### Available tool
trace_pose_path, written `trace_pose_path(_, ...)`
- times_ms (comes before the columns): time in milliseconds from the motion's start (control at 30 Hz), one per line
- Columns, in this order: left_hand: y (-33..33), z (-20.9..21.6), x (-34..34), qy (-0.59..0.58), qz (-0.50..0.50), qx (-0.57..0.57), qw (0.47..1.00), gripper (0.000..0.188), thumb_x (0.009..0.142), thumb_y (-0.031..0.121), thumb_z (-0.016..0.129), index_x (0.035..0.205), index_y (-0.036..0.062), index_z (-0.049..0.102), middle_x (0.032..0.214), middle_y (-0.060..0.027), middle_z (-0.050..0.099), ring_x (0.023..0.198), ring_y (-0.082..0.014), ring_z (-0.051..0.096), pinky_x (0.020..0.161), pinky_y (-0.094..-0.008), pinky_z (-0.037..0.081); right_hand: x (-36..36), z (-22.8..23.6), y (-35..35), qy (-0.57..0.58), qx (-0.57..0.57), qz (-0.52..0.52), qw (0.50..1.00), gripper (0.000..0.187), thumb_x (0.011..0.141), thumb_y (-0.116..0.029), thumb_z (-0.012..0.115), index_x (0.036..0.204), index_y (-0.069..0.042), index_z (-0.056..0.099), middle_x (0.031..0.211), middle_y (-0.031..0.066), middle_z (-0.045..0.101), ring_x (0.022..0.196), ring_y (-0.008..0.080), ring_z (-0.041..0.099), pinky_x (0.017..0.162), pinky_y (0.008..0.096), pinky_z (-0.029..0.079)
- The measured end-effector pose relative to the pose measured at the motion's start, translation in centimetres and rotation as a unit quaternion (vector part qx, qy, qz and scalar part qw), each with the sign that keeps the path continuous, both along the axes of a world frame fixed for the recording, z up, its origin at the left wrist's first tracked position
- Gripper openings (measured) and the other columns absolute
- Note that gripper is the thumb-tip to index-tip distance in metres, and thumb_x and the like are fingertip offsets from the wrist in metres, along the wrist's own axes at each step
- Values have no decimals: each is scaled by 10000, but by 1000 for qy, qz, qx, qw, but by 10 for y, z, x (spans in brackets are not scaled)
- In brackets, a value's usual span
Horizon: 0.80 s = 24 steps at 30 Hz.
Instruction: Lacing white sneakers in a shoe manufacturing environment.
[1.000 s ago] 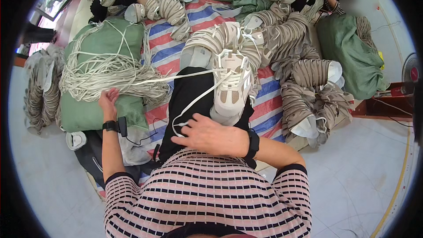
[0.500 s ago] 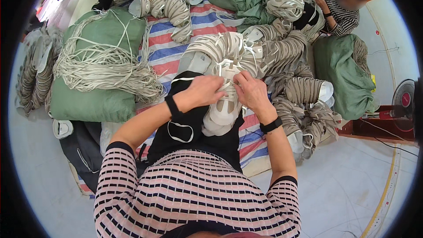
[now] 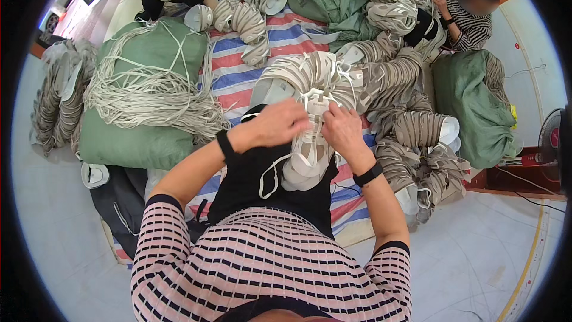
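A beige and white shoe upper (image 3: pixel 308 150) lies toe toward me over my black-trousered lap, at the near end of a curved row of nested shoe uppers (image 3: pixel 298 70). My right hand (image 3: pixel 345 131) pinches the right edge of its lacing opening, fingers bent and pressed together. Across from it, my left hand (image 3: pixel 277 124) is over the left eyelet side, its fingers smeared by motion, so its grip is unclear. A loose white shoelace (image 3: pixel 263 183) hangs in a loop left of the toe.
At the left a green sack (image 3: pixel 137 146) carries a heap of pale shoelaces (image 3: pixel 143 96). More stacked uppers (image 3: pixel 414 125) lie to the right, before another green sack (image 3: pixel 471 107) and a fan (image 3: pixel 549 137). Striped sheeting (image 3: pixel 235 83) covers the floor; two people work at the back.
The view has shifted, moving the scene slightly right and down. My left hand is now blurred by motion, and the lace loop hangs closer to the shoe upper. My right hand stays at the lacing edge.
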<state>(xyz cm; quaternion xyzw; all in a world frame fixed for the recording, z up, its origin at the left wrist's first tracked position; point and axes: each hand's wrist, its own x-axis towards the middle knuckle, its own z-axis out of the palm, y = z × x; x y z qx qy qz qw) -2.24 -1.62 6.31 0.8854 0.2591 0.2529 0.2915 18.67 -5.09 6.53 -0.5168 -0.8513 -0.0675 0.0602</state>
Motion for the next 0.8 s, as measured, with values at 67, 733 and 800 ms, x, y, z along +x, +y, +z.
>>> trace_pose_path(67, 15, -17, 6, -30, 62, 65, 996, 178, 797, 147, 554, 939, 45, 521, 880, -120, 505, 845, -322, 518, 717, -394, 430, 4, -6, 4, 139, -28, 7, 990, 85, 688, -119, 611, 736, -58, 578, 805, 88, 503, 754, 240, 559, 670, 371, 393)
trace_pose_path(733, 0, -35, 21, -1, 38, -312, 949, 95, 775, 141, 603, 801, 51, 592, 614, -71, 567, 635, -160, 555, 500, -334, 414, 25, -27, 27, 489, -358, -43, 794, 134, 725, -130, 604, 703, -6, 559, 792, 45, 463, 719, 164, 477, 650, 267, 384)
trace_pose_path(800, 11, -74, 16, -134, 115, -365, 914, 93, 790, 130, 603, 852, 62, 590, 618, -32, 526, 566, -117, 483, 502, -308, 395, 18, -20, 27, 535, -386, -41, 751, 126, 738, -113, 601, 704, 0, 557, 795, 24, 458, 717, 131, 461, 644, 243, 371)
